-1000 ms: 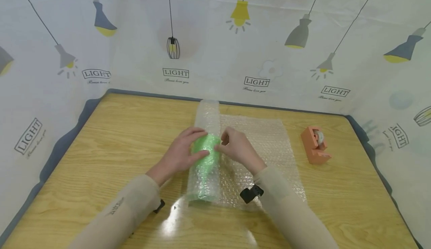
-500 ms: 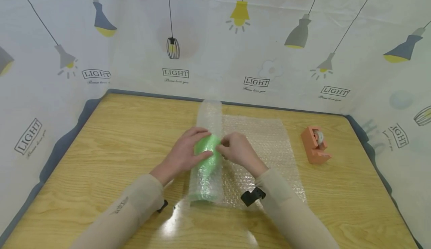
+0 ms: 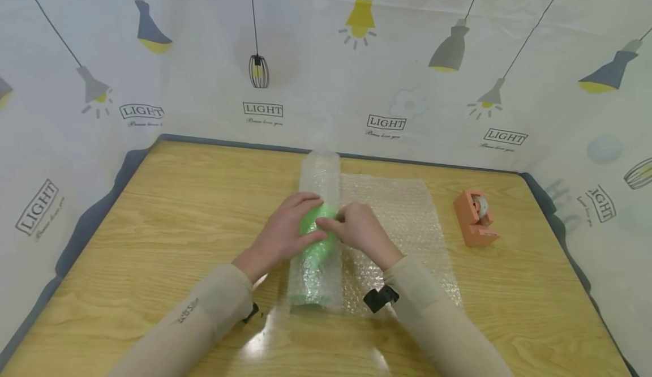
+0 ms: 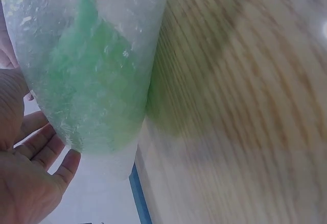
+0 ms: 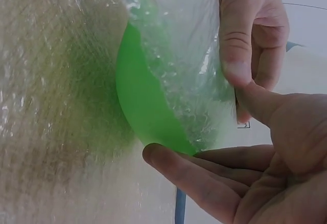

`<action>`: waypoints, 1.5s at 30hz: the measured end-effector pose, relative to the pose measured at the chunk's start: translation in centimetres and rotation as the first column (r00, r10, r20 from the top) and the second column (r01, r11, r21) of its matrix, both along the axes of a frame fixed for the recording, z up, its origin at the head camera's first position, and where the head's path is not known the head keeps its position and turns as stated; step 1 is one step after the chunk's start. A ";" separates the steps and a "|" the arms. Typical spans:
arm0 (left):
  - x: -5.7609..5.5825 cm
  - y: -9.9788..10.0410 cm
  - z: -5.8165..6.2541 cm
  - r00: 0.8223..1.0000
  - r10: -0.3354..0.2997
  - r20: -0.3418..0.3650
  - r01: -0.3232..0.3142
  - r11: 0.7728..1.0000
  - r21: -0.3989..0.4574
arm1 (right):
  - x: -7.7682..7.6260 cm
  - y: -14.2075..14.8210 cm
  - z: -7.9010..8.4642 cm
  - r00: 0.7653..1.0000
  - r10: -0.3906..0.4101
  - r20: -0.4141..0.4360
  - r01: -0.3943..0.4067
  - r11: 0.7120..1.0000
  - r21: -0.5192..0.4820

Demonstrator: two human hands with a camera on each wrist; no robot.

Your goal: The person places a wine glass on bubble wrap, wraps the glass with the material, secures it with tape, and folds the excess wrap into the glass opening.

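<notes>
Lamp-print backdrop w/ LIGHT lettering stands round a wood-grain table. B/w L hand & R hand, green item lies on the table, mostly inside rolled bubble wrap; the rolled part runs on past green item toward the backdrop, & a flat stretch of wrap lies to R of it. Orange tape dispenser is further R of green item, well apart, w/ clear tape in it.

Head cam alone gives the full layout, incl. dispenser & both beige sleeves; green item shows there just as blurry colour thru wrap. R wrist cam adds its smooth, rounded edge, bare, w/ the wrap's border crossing it. L wrist cam has the other flank: wrap covers green item there, outline hazy.

Grip: L hand is grasping the roll at green item, thumb on top, fingers over its far L side; R wrist cam shows that thumb on the wrap & fingers bent behind, L wrist cam the fingertips against the wrap.

R hand is at R flank of green item, not clenched: thumb & index spread wide. Thumb lies over the roll, tip by L thumb; index tip at green item's bare edge. Can't tell how firmly either presses.
</notes>
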State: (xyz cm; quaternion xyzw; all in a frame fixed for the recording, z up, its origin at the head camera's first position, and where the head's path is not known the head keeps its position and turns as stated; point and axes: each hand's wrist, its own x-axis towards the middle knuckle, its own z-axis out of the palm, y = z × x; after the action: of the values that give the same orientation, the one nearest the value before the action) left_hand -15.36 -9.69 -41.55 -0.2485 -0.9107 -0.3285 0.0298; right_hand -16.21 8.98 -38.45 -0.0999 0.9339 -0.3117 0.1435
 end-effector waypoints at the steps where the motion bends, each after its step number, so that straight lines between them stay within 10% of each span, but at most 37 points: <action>1: 0.0 0.0 0.0 1.000 -0.002 -0.002 0.002 1.000 0.004 | 0.0 0.0 0.0 1.000 -0.002 0.001 0.002 1.000 0.004; 14: -0.3 -1.9 -0.5 0.993 -0.010 0.115 -0.007 0.990 0.139 | -0.5 0.9 -0.4 0.998 -0.029 0.058 0.029 0.999 -0.013; 45: 0.5 -4.3 -0.3 0.987 -0.029 0.155 0.022 0.999 0.049 | -0.3 0.5 -1.1 0.966 0.029 0.259 0.018 0.984 -0.179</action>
State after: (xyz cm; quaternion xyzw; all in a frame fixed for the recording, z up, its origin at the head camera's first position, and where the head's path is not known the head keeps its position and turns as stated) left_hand -14.82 -14.00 -41.88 -0.2330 -0.8991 -0.3685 -0.0400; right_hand -16.51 9.51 -39.50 -0.0733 0.8748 -0.4047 0.2562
